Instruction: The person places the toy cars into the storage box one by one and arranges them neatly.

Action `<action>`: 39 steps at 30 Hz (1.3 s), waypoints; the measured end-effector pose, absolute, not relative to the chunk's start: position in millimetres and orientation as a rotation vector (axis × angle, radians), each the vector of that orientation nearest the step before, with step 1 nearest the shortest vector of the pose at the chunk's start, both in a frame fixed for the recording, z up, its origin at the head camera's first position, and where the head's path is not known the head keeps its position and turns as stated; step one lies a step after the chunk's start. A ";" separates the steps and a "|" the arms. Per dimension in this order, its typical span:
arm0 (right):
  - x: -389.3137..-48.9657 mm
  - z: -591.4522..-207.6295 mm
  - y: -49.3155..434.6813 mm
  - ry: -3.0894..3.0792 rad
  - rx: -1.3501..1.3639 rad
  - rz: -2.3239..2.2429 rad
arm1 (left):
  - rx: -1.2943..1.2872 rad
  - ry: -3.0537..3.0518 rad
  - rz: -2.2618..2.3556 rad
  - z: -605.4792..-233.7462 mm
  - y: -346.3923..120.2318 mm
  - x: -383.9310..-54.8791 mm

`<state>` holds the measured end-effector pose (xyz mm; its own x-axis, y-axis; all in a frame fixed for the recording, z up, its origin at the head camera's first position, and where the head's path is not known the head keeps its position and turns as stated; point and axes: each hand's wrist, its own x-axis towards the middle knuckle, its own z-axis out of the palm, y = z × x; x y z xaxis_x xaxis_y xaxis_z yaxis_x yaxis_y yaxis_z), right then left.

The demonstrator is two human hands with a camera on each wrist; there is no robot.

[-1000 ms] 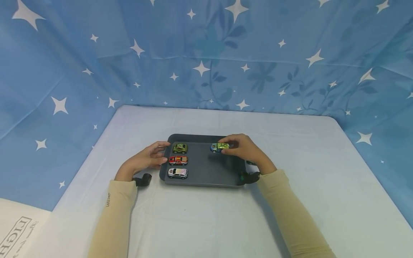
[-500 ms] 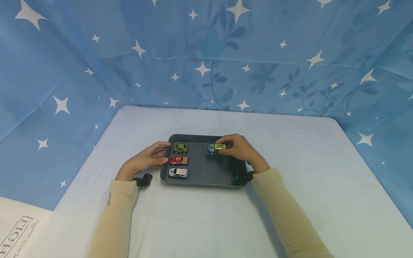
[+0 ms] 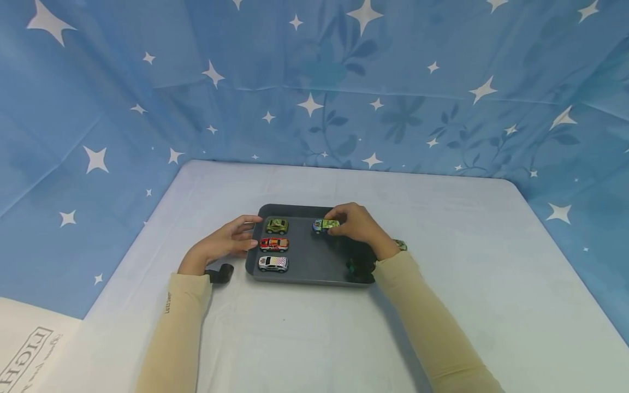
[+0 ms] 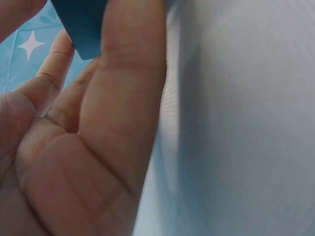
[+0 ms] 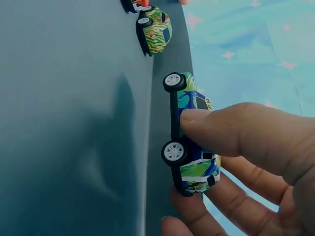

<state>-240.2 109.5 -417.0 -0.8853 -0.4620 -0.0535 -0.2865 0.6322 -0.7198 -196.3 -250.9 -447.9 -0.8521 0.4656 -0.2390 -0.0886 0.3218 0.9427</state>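
Note:
My right hand pinches a blue, green and yellow toy car between thumb and fingers. In the right wrist view its white-hubbed wheels show, and it hangs over the dark grey tray with a shadow beneath. Along the tray's left side stand a green toy car, a red toy car and a white toy car. My left hand is at the tray's left edge, fingers fairly straight and fingertips at the rim. In the left wrist view a tray corner shows beyond the fingers.
Just right of the tray, partly hidden by my right wrist, another green toy car stands on the white tabletop. A starry blue cloth hangs behind the table. Printed pale cloth lies at the lower left.
My right hand has carried the toy car a little to the left over the tray. A green toy car beside my right wrist has come further into view. The left hand has stayed put.

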 end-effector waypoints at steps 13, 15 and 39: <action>-243.8 -419.9 97.9 2.608 -0.525 -1.073 | 0.341 2.110 1.566 -449.2 -249.3 -198.3; -244.5 -420.7 96.2 2.617 -0.510 -1.062 | 0.341 2.113 1.565 -448.8 -249.1 -198.2; -250.9 -427.2 79.4 2.669 -0.425 -0.922 | 0.317 2.107 1.574 -448.0 -251.1 -195.2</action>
<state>-250.9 79.4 -427.2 -0.9159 -0.3638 -0.1696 -0.1814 0.7521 -0.6336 -195.2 -251.1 -448.0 -0.8539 0.4605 -0.2425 -0.1019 0.3090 0.9456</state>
